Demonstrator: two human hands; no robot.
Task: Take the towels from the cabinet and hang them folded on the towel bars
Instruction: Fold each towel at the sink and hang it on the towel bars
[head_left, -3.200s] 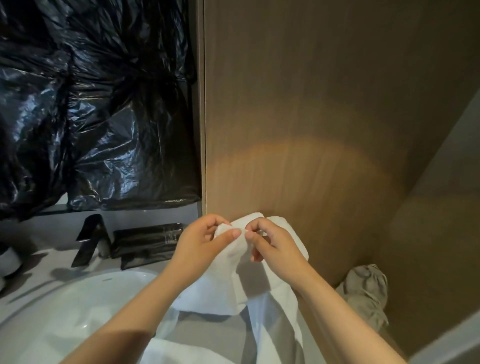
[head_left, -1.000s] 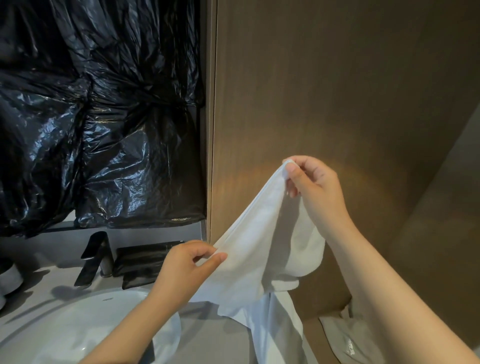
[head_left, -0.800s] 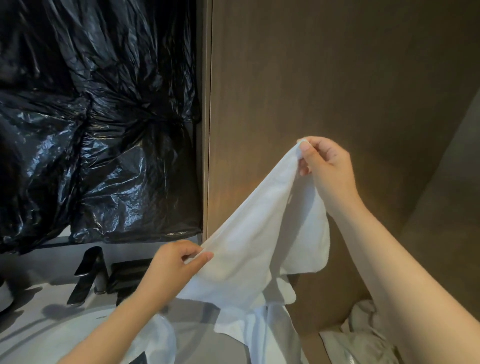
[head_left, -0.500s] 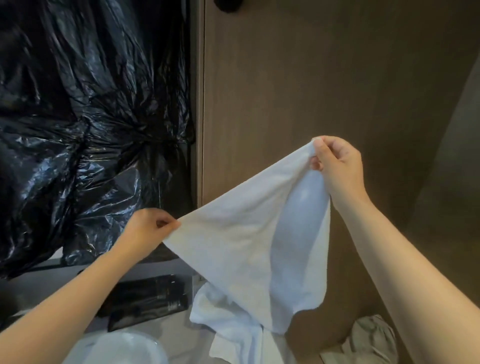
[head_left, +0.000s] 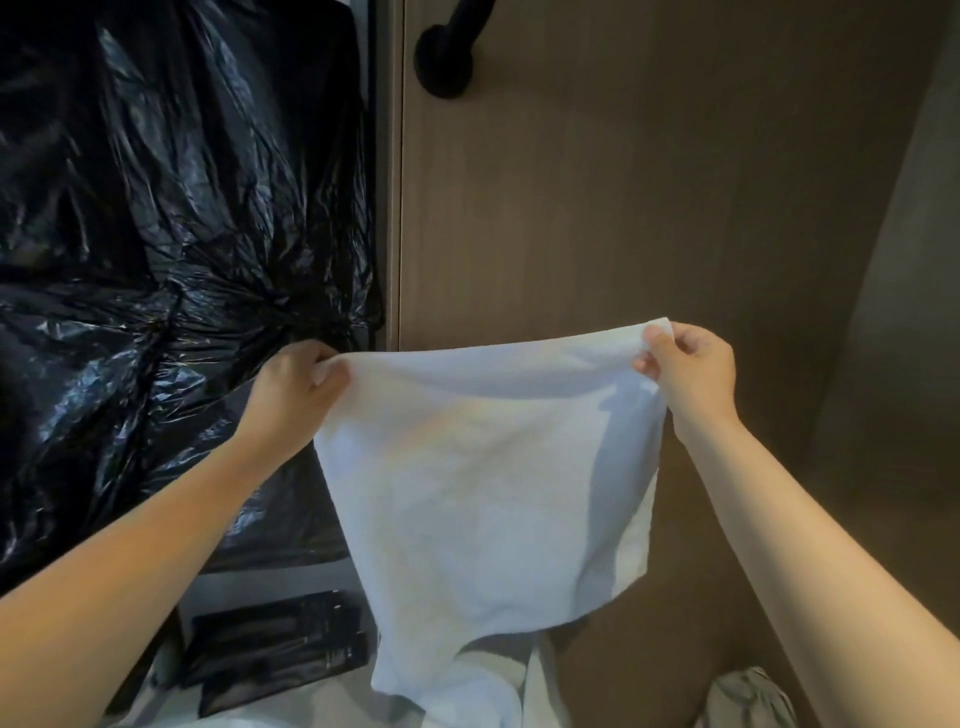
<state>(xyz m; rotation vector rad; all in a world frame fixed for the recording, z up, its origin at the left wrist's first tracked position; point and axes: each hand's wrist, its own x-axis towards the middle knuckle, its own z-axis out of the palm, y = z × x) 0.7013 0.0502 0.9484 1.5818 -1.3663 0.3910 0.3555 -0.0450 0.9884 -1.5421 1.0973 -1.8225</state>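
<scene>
Soft, matt white cloth towel (head_left: 483, 499); glossy, crinkled black plastic sheeting (head_left: 156, 260) (very shiny); matt wood-grain panel (head_left: 623, 182).

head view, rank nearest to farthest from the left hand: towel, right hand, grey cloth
1. towel: held by the left hand at a top corner.
2. right hand: across the towel, gripping the other top corner.
3. grey cloth: low, far right, below the right arm.
</scene>
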